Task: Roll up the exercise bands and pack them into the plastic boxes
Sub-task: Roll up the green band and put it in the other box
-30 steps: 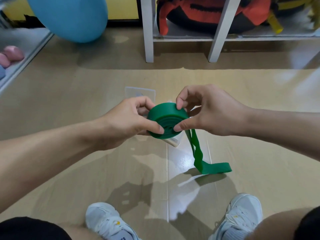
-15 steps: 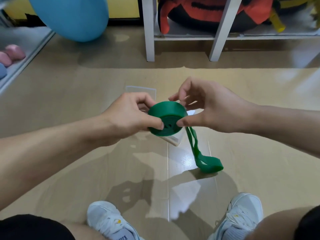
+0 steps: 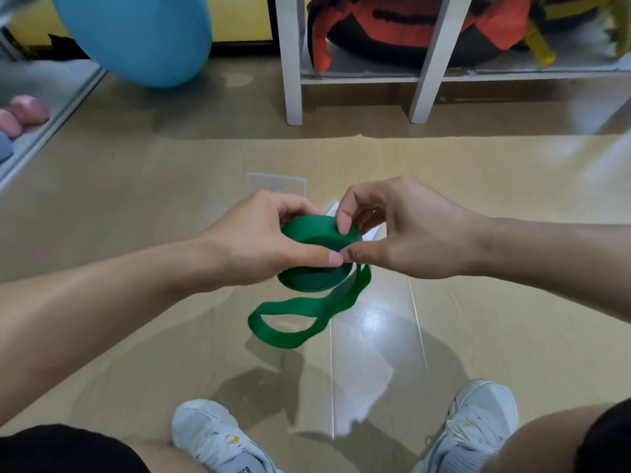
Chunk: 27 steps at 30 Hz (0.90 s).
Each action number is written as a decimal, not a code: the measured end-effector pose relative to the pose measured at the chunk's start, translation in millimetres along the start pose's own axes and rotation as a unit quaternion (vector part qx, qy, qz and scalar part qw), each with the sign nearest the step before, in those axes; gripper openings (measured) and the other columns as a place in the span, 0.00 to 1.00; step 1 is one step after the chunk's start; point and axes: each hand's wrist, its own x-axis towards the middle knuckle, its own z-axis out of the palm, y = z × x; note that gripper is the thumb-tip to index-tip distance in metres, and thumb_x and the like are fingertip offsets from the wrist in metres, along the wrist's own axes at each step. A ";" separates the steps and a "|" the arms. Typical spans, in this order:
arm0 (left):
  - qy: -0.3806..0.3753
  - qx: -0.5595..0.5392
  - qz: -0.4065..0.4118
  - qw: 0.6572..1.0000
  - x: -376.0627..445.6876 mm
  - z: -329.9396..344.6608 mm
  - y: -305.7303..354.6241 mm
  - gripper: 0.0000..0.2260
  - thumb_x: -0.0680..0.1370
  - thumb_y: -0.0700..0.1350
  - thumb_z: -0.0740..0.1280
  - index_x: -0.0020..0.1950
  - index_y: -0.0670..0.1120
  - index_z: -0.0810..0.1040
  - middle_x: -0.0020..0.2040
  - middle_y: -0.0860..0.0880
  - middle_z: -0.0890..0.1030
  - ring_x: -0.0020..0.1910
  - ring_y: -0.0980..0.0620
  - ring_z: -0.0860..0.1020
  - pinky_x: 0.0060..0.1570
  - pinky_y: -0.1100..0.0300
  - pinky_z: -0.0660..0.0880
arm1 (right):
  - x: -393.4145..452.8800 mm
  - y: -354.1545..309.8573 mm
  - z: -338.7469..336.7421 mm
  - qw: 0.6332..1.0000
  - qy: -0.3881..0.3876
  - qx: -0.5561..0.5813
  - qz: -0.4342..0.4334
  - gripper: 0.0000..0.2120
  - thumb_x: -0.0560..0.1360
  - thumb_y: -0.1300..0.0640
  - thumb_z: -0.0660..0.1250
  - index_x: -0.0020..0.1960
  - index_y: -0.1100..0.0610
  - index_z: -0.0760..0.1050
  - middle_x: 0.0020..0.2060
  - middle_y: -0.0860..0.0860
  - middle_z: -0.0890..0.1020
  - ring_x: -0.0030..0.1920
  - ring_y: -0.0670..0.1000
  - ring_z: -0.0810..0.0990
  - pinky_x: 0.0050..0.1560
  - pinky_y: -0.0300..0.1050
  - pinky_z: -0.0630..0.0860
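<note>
A green exercise band point(image 3: 309, 230), mostly wound into a thick coil, is held in the air between both hands above the floor. My left hand point(image 3: 256, 240) grips the coil from the left, thumb across its face. My right hand point(image 3: 403, 227) pinches the coil's rim from the right with thumb and forefinger. The band's loose end hangs below as a short loop point(image 3: 290, 322), off the floor. A clear plastic box point(image 3: 276, 182) lies on the floor just beyond my hands, mostly hidden by them.
White shelf legs point(image 3: 290, 63) stand ahead with an orange and black bag point(image 3: 409, 25) on the shelf. A blue exercise ball point(image 3: 136, 32) is at the upper left, pink dumbbells point(image 3: 24, 114) far left. My white shoes point(image 3: 211, 435) are near the bottom edge.
The coil has tilted flatter and grown as more band was wound on. The hanging tail has shortened and swung from lower right to lower left, lifting off the floor.
</note>
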 end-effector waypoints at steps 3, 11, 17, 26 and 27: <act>0.008 0.006 -0.004 1.000 0.7 -1.0 -1.2 0.12 0.66 0.47 0.83 0.48 0.50 0.87 0.42 0.51 0.88 0.43 0.52 0.86 0.53 0.49 0.83 | 0.6 -4.3 -1.7 1.000 0.000 -0.015 0.009 0.13 0.69 0.53 0.80 0.47 0.47 0.78 0.44 0.44 0.86 0.45 0.43 0.85 0.50 0.46 0.84; -0.003 0.106 -0.007 0.994 3.8 -11.9 -9.3 0.09 0.66 0.46 0.83 0.42 0.51 0.87 0.37 0.50 0.86 0.37 0.51 0.84 0.41 0.54 0.79 | 0.1 -19.2 -23.7 0.992 -0.003 -0.127 0.026 0.13 0.66 0.48 0.81 0.41 0.46 0.76 0.43 0.39 0.86 0.45 0.38 0.84 0.50 0.42 0.83; -0.017 -0.102 0.005 0.995 -0.3 -10.4 -3.6 0.19 0.62 0.39 0.81 0.52 0.45 0.87 0.45 0.45 0.88 0.46 0.45 0.87 0.44 0.59 0.83 | -3.1 -14.2 -20.2 0.997 -0.002 -0.067 0.041 0.12 0.65 0.46 0.80 0.43 0.46 0.80 0.43 0.40 0.87 0.45 0.39 0.84 0.51 0.40 0.82; -0.004 -0.212 -0.015 0.977 -3.3 -9.7 -0.4 0.18 0.60 0.41 0.79 0.49 0.43 0.88 0.46 0.43 0.88 0.42 0.50 0.86 0.38 0.63 0.80 | -3.3 -10.4 -16.1 0.999 0.022 0.045 0.020 0.12 0.64 0.52 0.82 0.43 0.54 0.82 0.39 0.51 0.87 0.43 0.52 0.86 0.48 0.47 0.83; -0.006 -0.217 -0.019 0.976 -3.7 -10.1 -1.3 0.19 0.60 0.42 0.79 0.50 0.43 0.88 0.47 0.43 0.88 0.42 0.49 0.86 0.39 0.62 0.80 | -3.4 -10.4 -15.2 0.998 0.019 0.062 0.021 0.12 0.65 0.53 0.82 0.43 0.55 0.82 0.39 0.50 0.87 0.41 0.50 0.86 0.45 0.41 0.83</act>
